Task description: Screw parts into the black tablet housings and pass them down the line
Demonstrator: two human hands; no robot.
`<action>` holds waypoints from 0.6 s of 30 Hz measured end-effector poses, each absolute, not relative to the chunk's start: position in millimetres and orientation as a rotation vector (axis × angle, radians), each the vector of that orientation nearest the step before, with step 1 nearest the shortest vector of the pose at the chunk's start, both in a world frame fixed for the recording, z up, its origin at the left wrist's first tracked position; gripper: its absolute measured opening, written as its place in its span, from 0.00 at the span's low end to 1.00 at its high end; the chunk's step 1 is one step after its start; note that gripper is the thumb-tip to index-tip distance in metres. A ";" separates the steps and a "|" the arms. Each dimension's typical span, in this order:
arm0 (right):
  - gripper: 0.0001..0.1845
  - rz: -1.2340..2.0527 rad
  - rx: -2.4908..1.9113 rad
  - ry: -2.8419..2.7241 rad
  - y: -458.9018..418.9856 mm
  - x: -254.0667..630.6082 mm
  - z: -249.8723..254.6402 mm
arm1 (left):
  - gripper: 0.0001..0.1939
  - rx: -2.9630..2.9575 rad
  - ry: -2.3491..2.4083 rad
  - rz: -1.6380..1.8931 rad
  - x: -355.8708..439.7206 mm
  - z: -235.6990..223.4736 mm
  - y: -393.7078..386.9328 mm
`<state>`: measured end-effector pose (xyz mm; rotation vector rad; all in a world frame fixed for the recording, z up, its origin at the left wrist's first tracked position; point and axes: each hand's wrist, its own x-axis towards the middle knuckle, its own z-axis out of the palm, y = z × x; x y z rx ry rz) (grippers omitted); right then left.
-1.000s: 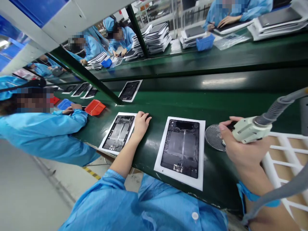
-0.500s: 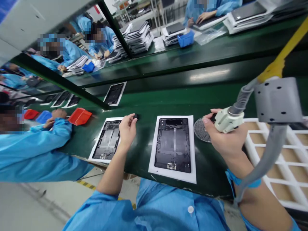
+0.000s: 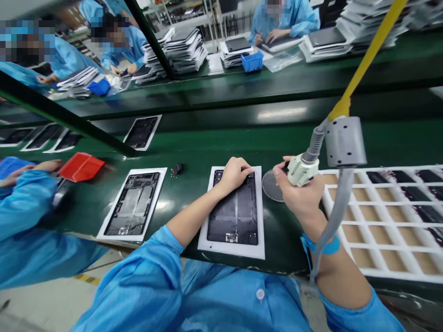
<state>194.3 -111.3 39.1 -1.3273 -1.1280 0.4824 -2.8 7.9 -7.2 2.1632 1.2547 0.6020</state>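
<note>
Left hand off the black part, onto a casing

Left hand (image 3: 234, 175) has moved off a small black part (image 3: 178, 168), which now lies on the green belt (image 3: 277, 143) at centre, between two tablet casings. Its fingers rest together on the top edge of the lower-centre casing (image 3: 232, 216), which sits on a white sheet (image 3: 230, 251). Right hand (image 3: 299, 191) clamps its fingers around a cream tool (image 3: 302, 169), just beside a round mesh pad (image 3: 272, 186). A grey hose (image 3: 335, 216) runs from the tool's housing, with a yellow arm (image 3: 370, 50) above. A white grid tray (image 3: 380, 272) fills the lower right
</note>
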 end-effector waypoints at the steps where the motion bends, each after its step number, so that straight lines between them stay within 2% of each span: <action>1: 0.13 0.483 -1.325 -1.126 -111.4 194.3 39.6 | 0.10 2.180 1.261 0.605 -3.1 -10.4 7.8; 8: 0.17 0.509 -1.313 -1.125 -111.2 196.0 34.1 | 0.09 2.100 1.220 0.695 -13.4 -10.8 7.1; 14: 0.17 0.492 -1.320 -1.135 -110.1 197.4 29.5 | 0.08 2.103 0.877 0.463 -19.2 -2.2 21.2; 18: 0.16 0.499 -1.291 -1.108 -109.0 193.9 34.3 | 0.08 2.146 1.062 0.559 -13.2 -10.1 19.6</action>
